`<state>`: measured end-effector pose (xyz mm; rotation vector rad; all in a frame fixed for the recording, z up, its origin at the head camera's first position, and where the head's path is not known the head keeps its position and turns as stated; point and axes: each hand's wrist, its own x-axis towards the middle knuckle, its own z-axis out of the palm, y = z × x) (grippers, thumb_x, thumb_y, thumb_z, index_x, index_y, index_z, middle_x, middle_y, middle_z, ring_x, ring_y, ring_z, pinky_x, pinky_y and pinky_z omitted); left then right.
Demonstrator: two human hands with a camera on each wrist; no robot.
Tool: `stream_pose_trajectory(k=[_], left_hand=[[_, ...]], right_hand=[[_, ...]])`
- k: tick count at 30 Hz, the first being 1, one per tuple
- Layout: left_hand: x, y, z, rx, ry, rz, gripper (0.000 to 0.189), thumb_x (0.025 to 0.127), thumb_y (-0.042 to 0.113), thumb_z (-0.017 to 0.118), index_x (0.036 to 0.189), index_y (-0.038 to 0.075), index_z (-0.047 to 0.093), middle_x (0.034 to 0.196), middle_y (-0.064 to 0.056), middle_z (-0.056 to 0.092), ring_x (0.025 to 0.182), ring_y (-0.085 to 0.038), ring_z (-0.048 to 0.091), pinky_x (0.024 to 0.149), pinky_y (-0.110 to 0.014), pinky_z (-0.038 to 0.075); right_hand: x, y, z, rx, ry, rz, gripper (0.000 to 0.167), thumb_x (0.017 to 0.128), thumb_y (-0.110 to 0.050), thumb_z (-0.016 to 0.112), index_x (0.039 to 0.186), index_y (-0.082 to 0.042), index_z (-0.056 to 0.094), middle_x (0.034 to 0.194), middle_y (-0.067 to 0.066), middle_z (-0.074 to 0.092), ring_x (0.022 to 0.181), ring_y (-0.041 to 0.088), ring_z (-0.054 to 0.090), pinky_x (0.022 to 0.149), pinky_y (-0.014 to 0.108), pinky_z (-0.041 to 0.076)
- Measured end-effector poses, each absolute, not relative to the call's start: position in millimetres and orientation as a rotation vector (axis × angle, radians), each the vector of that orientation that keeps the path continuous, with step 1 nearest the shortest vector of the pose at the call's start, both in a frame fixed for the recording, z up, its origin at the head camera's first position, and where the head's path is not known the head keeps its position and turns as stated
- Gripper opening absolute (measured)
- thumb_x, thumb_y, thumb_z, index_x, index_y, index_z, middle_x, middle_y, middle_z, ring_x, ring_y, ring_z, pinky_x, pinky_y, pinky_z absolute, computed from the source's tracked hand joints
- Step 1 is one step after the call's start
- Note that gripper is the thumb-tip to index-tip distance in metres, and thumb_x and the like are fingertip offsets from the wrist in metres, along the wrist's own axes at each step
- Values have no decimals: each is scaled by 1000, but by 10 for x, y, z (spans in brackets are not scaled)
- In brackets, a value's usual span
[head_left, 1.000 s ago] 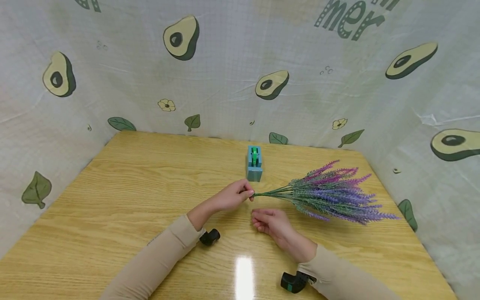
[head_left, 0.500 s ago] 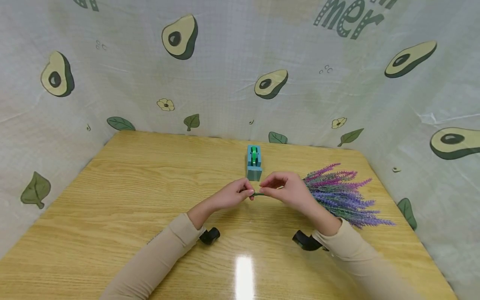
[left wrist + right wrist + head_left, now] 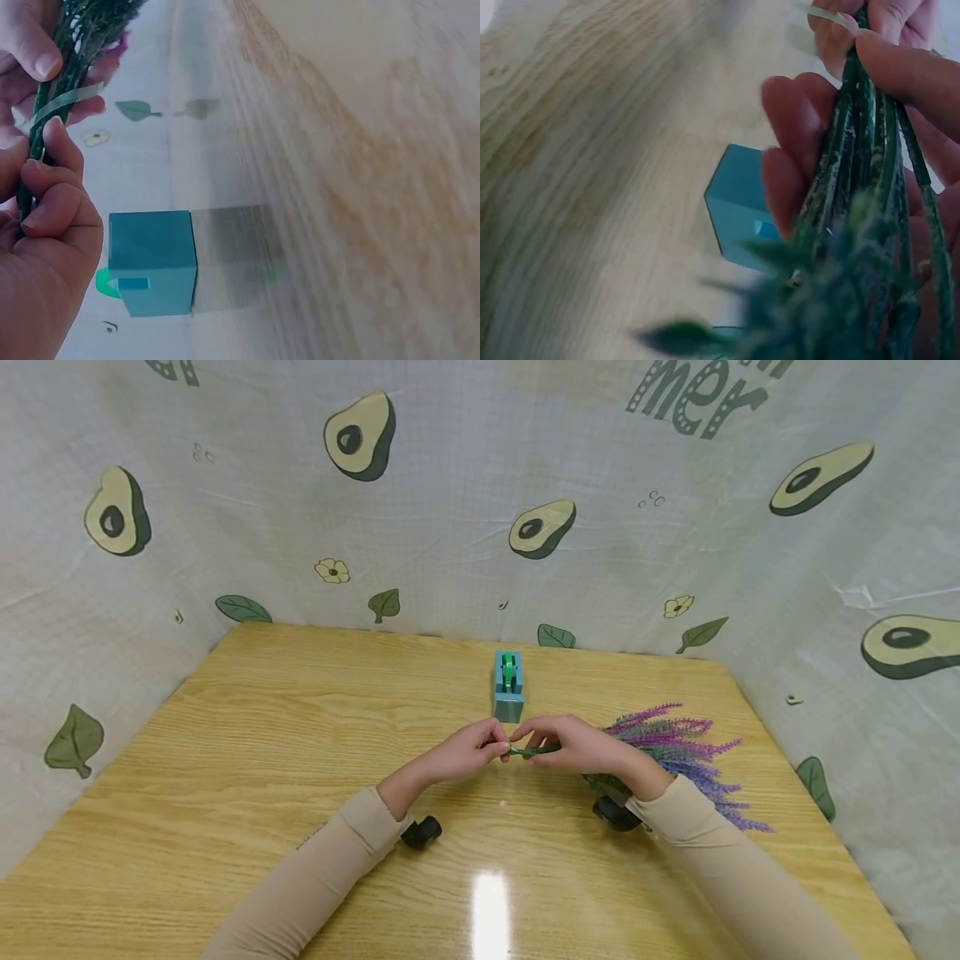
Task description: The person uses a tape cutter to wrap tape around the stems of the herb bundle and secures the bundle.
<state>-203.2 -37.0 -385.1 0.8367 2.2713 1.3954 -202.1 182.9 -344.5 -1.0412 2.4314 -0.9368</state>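
Note:
An artificial lavender bunch (image 3: pixel 693 752) with purple and magenta spikes lies toward the right, partly hidden by my right arm. My left hand (image 3: pixel 463 752) pinches the ends of its green stems (image 3: pixel 849 142). Fingers of my right hand (image 3: pixel 581 745) curl round those stems a little further up, close to the left fingertips. A strip of clear tape (image 3: pixel 73 96) crosses the stems between the two hands in the left wrist view, one end sticking out free. Just behind the hands stands a blue tape dispenser (image 3: pixel 508 706) holding a green roll (image 3: pixel 508 670).
Everything is on a wooden table (image 3: pixel 315 710). A white curtain (image 3: pixel 442 460) printed with avocados and leaves borders its back and sides. Black wrist cameras (image 3: pixel 422 833) hang under both sleeves.
My right hand has come up from the table's front onto the stems and now curls round them. The flower heads have shifted slightly downward in view. My left hand keeps its place.

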Motion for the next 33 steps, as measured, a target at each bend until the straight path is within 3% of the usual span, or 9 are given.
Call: stream_pose_trajectory(k=[6,11,16,23,33], left_hand=[[-2026,-360,-3873,803,2281,1370,11,100,9,43,94,6,52,90,-3,60,70,-15,42,62,-26,35],[-2026,-354,-3863,773,2237,1360,13,100,16,47,95,7,53,90,-10,56,68,-17,41,60,-27,35],[-2037,-351,-3885,781,2234,1371,15,96,22,56,93,8,53,89,-5,54,70,-16,41,61,-27,35],[-2057,-342,-3934,829,2307,1356,13,92,17,62,94,9,53,89,-1,56,75,-14,46,63,-26,40],[-2064,-340,-3923,728,2277,1386,13,92,19,61,92,9,52,82,2,64,65,-15,45,58,-26,37]], right_hand=[[-2021,1820,-3504,-1094,2467,-924,27,87,-4,65,114,-4,67,110,7,66,99,18,60,77,30,50],[-2012,1828,-3538,-1099,2478,-942,28,86,-3,66,113,-3,67,108,8,66,92,15,62,69,26,49],[-1994,1834,-3546,-1051,2532,-965,30,84,-6,70,113,-6,65,104,4,67,94,16,62,76,28,52],[-1986,1811,-3542,-992,2573,-994,16,81,-6,73,91,-13,62,92,-2,66,89,13,63,77,30,52],[-1977,1792,-3531,-996,2565,-1027,5,81,-5,72,84,-5,68,85,4,68,76,10,62,65,28,51]])
